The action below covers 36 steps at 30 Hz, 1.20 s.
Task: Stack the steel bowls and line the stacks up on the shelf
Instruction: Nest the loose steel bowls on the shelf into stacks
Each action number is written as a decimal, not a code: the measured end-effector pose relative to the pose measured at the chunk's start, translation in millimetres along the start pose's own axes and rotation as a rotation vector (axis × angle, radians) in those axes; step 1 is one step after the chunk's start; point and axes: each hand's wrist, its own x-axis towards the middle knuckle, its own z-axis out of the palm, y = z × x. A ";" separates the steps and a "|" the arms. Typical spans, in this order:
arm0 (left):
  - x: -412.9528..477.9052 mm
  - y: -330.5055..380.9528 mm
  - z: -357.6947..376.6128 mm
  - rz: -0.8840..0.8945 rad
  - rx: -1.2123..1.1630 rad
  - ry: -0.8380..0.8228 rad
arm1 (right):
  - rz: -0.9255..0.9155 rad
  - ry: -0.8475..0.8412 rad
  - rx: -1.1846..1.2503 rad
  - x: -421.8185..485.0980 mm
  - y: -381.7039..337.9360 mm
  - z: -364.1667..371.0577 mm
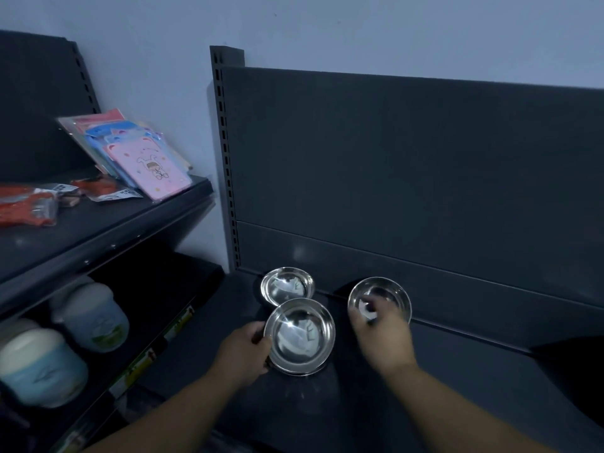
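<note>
Three shiny steel bowls sit on a dark shelf [457, 387]. The left hand [243, 349] holds the front bowl [302, 336] by its left edge. The back bowl [287, 286] is just behind it, close to the dark back wall [408, 174]. The right hand [380, 338] pinches the near edge of the right bowl [389, 291]. On another shelf to the left lie pink packs [153, 168] and red packs [26, 204]. Below them stand tubs with white lids [42, 371].

Dim, bluish light — a pale wall [327, 24] rises behind a dark grey back panel [408, 165], with a second dark rack [108, 230] at the left.
</note>
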 end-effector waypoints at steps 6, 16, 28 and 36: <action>3.2 -1.4 4.7 0.001 -0.026 0.032 | 0.321 0.169 0.059 29.7 33.2 -24.2; 12.6 -0.5 12.0 -0.026 -0.046 0.020 | 0.434 0.108 0.245 34.4 31.6 -18.2; 73.7 -19.2 -18.9 -0.018 0.107 0.123 | 0.126 -0.160 0.381 19.9 -35.8 -13.7; 106.2 -7.7 -24.6 0.019 0.178 0.061 | 0.003 -0.206 0.110 10.3 -33.0 -1.1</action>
